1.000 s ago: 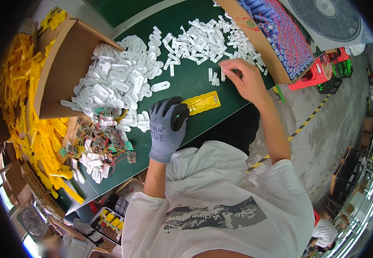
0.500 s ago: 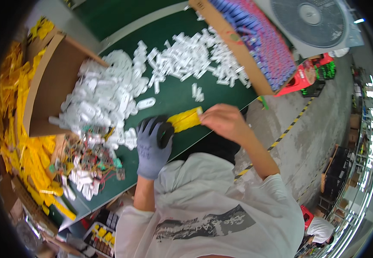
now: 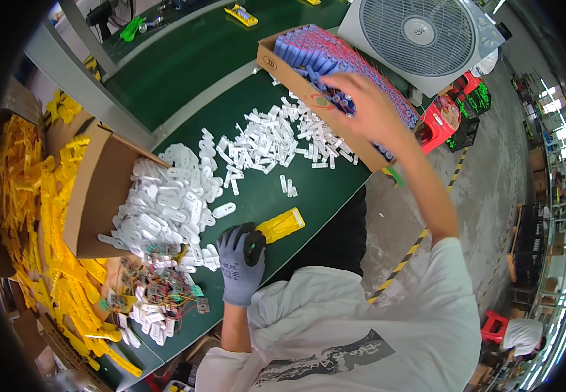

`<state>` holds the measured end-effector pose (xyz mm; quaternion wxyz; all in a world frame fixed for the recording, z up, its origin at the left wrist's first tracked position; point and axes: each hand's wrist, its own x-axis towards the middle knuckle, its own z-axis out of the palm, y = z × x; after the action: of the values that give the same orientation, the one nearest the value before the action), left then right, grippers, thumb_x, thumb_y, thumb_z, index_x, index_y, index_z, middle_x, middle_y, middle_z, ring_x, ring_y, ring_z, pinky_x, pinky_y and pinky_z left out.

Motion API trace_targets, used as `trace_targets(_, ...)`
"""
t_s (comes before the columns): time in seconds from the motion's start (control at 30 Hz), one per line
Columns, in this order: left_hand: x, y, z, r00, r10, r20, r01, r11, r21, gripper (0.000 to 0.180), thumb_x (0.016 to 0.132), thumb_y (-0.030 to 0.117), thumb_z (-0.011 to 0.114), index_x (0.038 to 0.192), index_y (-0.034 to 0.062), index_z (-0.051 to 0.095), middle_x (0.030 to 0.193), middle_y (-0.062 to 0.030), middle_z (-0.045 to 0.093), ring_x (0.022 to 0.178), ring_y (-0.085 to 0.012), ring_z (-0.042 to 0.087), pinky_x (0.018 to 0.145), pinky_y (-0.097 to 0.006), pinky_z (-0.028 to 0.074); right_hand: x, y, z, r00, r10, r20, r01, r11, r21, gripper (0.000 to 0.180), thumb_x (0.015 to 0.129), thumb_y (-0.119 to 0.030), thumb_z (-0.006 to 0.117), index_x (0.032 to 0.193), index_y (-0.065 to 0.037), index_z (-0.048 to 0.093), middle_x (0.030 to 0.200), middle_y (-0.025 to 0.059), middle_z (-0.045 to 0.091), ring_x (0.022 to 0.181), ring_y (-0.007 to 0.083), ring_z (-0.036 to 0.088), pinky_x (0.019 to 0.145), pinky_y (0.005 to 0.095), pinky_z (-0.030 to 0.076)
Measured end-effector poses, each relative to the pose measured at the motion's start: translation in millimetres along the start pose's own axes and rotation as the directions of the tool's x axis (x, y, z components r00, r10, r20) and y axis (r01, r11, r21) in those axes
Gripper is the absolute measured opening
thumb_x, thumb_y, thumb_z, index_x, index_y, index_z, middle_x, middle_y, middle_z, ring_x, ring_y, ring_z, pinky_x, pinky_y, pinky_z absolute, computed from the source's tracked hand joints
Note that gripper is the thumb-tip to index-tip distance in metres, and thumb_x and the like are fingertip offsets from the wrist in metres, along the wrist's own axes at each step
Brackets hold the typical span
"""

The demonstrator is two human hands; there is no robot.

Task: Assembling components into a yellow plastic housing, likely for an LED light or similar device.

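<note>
My left hand (image 3: 240, 262), in a grey glove with black fingertips, grips the end of a yellow plastic housing (image 3: 283, 224) that lies on the green table (image 3: 325, 196). My bare right hand (image 3: 363, 108) is stretched out over a cardboard tray (image 3: 295, 82) packed with blue cylindrical cells (image 3: 322, 51), its fingers down among the cells; whether it holds one is hidden. A heap of small white plastic parts (image 3: 276, 138) lies between the two hands.
A tipped cardboard box (image 3: 97, 189) spills larger white shells (image 3: 165, 209) at the left. Small wired circuit boards (image 3: 159, 287) lie near the table's front edge. Yellow housings (image 3: 28, 215) pile up at far left. A white fan (image 3: 423, 36) and red stools (image 3: 443, 117) stand beyond the tray.
My right hand left the yellow housing by the left hand and reached up and away to the tray of blue cells. The left hand kept its hold on the housing.
</note>
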<state>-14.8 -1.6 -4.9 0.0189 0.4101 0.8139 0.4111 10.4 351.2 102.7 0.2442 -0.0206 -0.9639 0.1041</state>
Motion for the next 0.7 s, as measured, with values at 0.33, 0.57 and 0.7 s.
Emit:
trace_targets(0.33, -8.2, -8.6, 3.2, 0.999, 0.045, 0.012, -0.045, 0.999, -0.006, 0.027, 0.068, 0.005, 0.070, 0.092, 0.0105, 0.060, 0.106, -0.0093, 0.062, 0.101, -0.0330, 0.055, 0.090, -0.045, 0.040, 26.3, 89.7, 13.7, 0.615, 0.021, 0.789, -0.219, 0.965, 0.146, 0.077, 0.074, -0.017, 0.064, 0.145, -0.009, 0.035, 0.146, 0.0181, 0.036, 0.132, 0.0314, 0.039, 0.107, 0.0377, 0.035)
trace_targets(0.57, -8.8, -8.1, 1.7, 0.998, 0.062, 0.020, -0.063, 0.997, 0.038, 0.031, 0.068, 0.007, 0.071, 0.096, 0.0113, 0.059, 0.107, -0.0077, 0.063, 0.099, -0.0314, 0.058, 0.088, -0.045, 0.041, 35.3, 75.9, 37.8, 0.630, 0.204, 0.749, -0.080, 0.977, -0.199, 0.071, 0.072, -0.026, 0.071, 0.134, -0.006, 0.043, 0.125, 0.0191, 0.052, 0.118, 0.0352, 0.049, 0.095, 0.0448, 0.043)
trace_targets(0.7, -6.0, -7.5, 5.8, 0.998, 0.063, 0.004, -0.063, 0.996, 0.061, 0.030, 0.067, 0.008, 0.072, 0.095, 0.0120, 0.059, 0.108, -0.0069, 0.063, 0.099, -0.0307, 0.058, 0.087, -0.044, 0.042, 40.8, 87.7, 53.4, 0.695, 0.230, 0.682, -0.120, 0.971, -0.205, 0.070, 0.070, -0.025, 0.072, 0.130, -0.004, 0.044, 0.114, 0.0207, 0.059, 0.104, 0.0382, 0.057, 0.084, 0.0458, 0.047)
